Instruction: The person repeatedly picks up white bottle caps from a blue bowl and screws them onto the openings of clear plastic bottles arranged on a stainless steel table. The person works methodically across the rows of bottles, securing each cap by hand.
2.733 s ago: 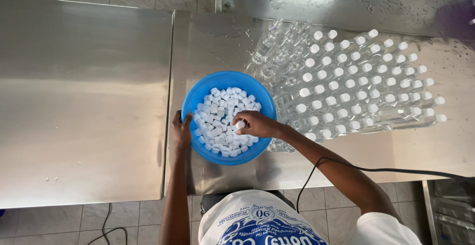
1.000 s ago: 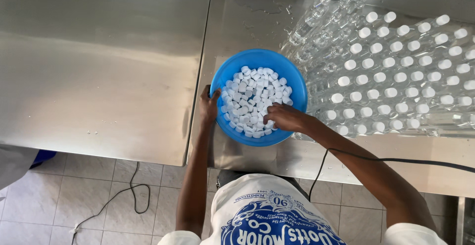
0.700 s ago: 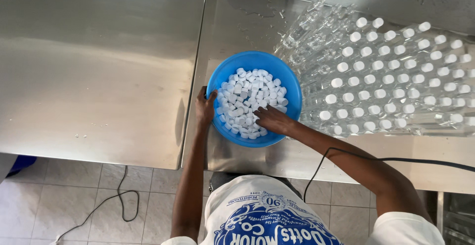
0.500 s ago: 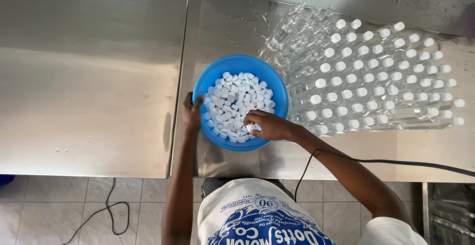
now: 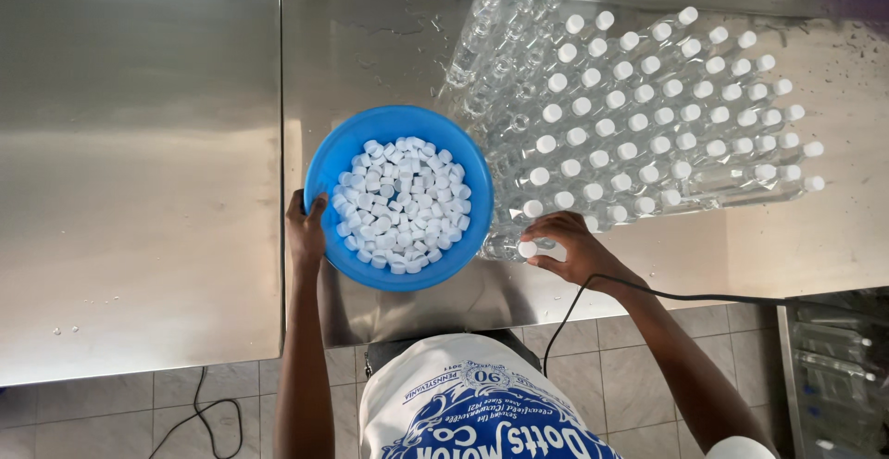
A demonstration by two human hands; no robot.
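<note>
A wide steel bench fills the view, two sheets of it with a seam between, wet with droplets on the right sheet. Across that right sheet stands a big block of clear plastic bottles, packed side by side, most of them already wearing white caps; a few at the far left edge of the block look open-necked, so I'd judge the capping well along with a small share left. Next down, the blue bowl, sitting at the bench's near edge just left of the bottles, and it holds plenty of loose white caps. The left hand grips the bowl's rim, fingers closed on it, thumb inside. The right hand is at the nearest bottle at the block's front corner, fingers pinched on a cap right at its neck. Below the bench edge, tiled floor, a dark cable trailing on it, and a thin cord across the right wrist.
</note>
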